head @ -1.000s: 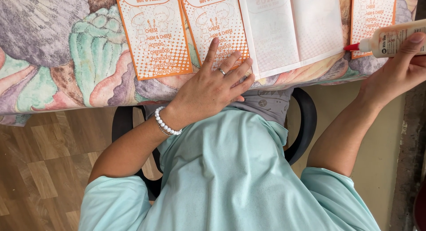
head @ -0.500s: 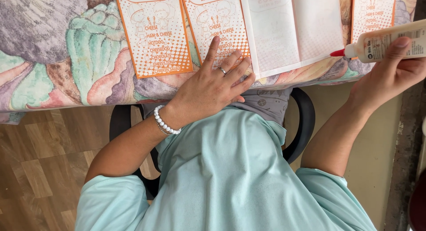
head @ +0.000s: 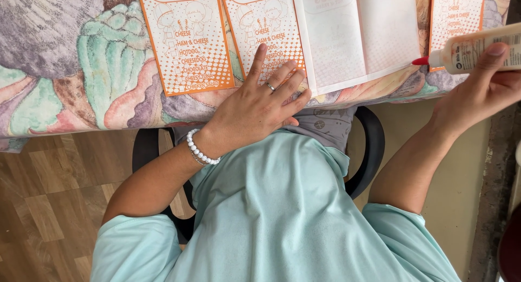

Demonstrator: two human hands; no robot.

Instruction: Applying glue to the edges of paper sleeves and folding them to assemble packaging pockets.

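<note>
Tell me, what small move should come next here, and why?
Probably bring the glue bottle left, its red tip onto the white flap. The right hand holds it off the sheet's right edge, tip pointing at the flap, while the left hand presses the orange sheet flat.

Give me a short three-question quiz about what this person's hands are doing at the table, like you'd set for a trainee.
1. True or false: the left hand lies flat, pressing down an orange printed paper bag.
2. What does the right hand hold? A) scissors B) a glue bottle C) a marker pen
3. Fill in: the red nozzle of the glue bottle points toward the ____ side of the picture, at the white unprinted paper flap.

Key
1. True. The fingers spread over the bag at the edge of the floral tablecloth.
2. B. The thumb rests on top of the bottle.
3. Left.
</note>
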